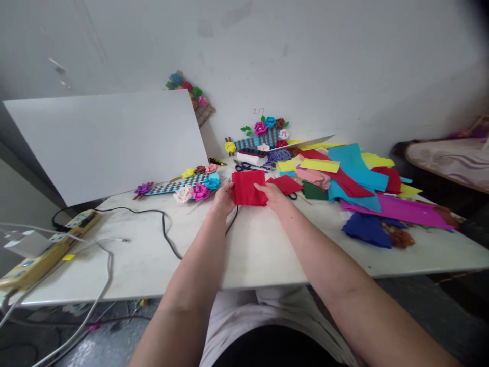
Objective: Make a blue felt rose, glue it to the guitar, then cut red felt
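Both my hands hold a square of red crepe paper [248, 189] above the middle of the white table. My left hand [224, 199] grips its left edge, and my right hand [272, 195] pinches the right edge with the thumb on top. Just behind my right hand lies another red paper piece [286, 184]. Dark-handled scissors [244, 166] rest beyond the square. To the left is a woven blue and brown piece [173, 184] with paper flowers, among them a magenta flower [200, 191].
Coloured crepe paper [355, 165] is heaped on the right, with blue paper [367, 230] nearer the front. A large white board [107, 145] leans on the wall. At left sit a yellow power strip [72, 229] and cables [164, 224]. A flowered woven piece [263, 136] stands behind.
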`<state>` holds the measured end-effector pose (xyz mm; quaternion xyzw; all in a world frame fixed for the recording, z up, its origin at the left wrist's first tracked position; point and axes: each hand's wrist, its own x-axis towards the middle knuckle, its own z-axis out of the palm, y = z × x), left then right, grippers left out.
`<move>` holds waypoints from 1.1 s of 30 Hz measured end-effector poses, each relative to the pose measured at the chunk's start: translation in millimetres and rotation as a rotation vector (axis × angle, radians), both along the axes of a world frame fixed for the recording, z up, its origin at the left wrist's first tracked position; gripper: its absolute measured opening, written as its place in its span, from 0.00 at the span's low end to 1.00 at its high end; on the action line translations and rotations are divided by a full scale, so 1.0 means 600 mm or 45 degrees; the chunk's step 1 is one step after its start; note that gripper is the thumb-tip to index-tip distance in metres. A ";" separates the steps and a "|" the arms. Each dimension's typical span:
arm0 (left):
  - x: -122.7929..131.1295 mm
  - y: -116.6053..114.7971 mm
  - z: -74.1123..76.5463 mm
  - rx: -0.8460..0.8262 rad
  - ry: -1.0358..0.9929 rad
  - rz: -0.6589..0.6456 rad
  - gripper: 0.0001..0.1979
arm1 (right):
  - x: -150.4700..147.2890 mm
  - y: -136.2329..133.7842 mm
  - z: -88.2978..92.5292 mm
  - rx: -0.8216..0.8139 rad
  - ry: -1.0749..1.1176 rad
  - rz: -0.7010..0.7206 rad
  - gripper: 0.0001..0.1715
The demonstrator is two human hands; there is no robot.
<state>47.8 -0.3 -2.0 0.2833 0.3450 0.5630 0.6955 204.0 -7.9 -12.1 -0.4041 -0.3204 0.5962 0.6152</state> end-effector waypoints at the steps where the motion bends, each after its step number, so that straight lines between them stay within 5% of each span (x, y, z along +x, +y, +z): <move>1: 0.000 0.000 0.000 -0.006 -0.004 0.001 0.06 | 0.000 0.000 0.000 0.001 -0.001 0.004 0.07; 9: 0.001 -0.009 0.007 0.053 -0.077 -0.047 0.07 | -0.003 0.003 -0.004 -0.026 -0.018 -0.050 0.09; 17: 0.003 -0.010 0.006 0.070 -0.040 -0.145 0.25 | -0.006 0.003 -0.003 -0.055 -0.036 -0.079 0.07; 33: 0.004 -0.010 0.007 0.036 -0.097 -0.188 0.28 | 0.001 0.021 -0.023 -0.016 -0.136 -0.043 0.15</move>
